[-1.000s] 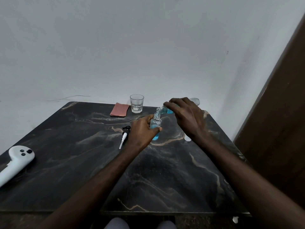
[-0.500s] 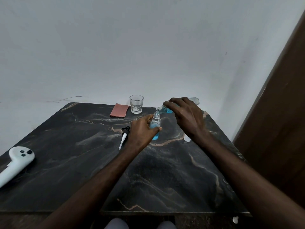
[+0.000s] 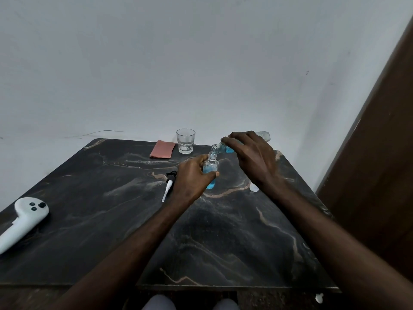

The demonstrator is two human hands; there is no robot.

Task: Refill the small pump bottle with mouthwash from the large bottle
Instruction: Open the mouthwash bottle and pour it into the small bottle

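The small clear bottle (image 3: 210, 167) stands upright on the dark marble table (image 3: 111, 209), holding blue liquid up to about its shoulder, its neck uncapped. My left hand (image 3: 192, 177) is wrapped around its left side. My right hand (image 3: 252, 157) grips the large clear bottle (image 3: 225, 148), tipped nearly level, its mouth right over the small bottle's neck. Blue mouthwash shows in the large bottle's neck end. The pump head (image 3: 169, 183), black with a white tube, lies on the table just left of my left hand.
A drinking glass (image 3: 185, 140) and a folded pink cloth (image 3: 162, 149) sit at the table's far edge. A white cap (image 3: 254, 188) lies under my right wrist. A white handheld controller (image 3: 23, 218) rests at the left edge. A brown door stands at right.
Both hands and both bottles stay almost where they were. The large bottle keeps its tilt over the small one.
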